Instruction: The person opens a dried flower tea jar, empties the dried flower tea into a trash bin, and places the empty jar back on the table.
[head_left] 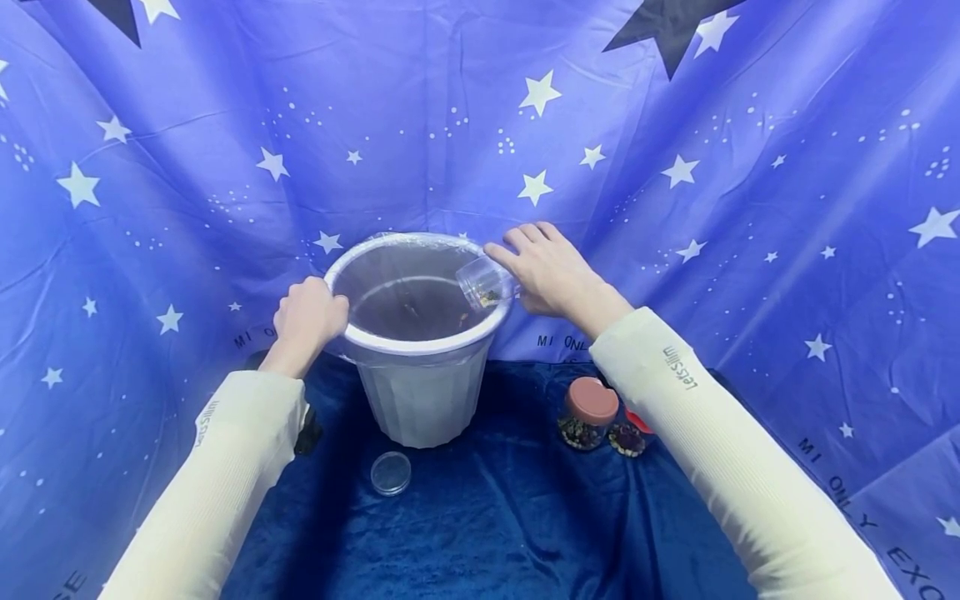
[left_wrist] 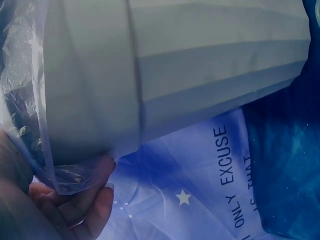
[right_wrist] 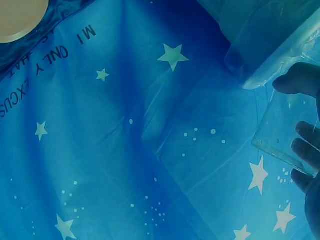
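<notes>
A white ribbed bin [head_left: 420, 392] lined with a clear plastic bag stands on the dark blue cloth. My left hand [head_left: 307, 317] grips its left rim; in the left wrist view the fingers [left_wrist: 95, 200] curl under the rim over the bag [left_wrist: 30, 100]. My right hand [head_left: 543, 267] holds a small clear jar [head_left: 486, 285], tipped mouth-down over the bin's right rim, with dark bits at its mouth. In the right wrist view the fingertips [right_wrist: 305, 145] wrap the clear jar [right_wrist: 285, 130] beside the bin rim [right_wrist: 280, 55]. Dark bits lie on the bin's bottom.
A clear round lid [head_left: 391, 472] lies in front of the bin. Two small jars stand to the right: one with a pink lid [head_left: 588, 412], one with a red lid [head_left: 632, 433]. A starry blue sheet [head_left: 675, 167] hangs behind and around.
</notes>
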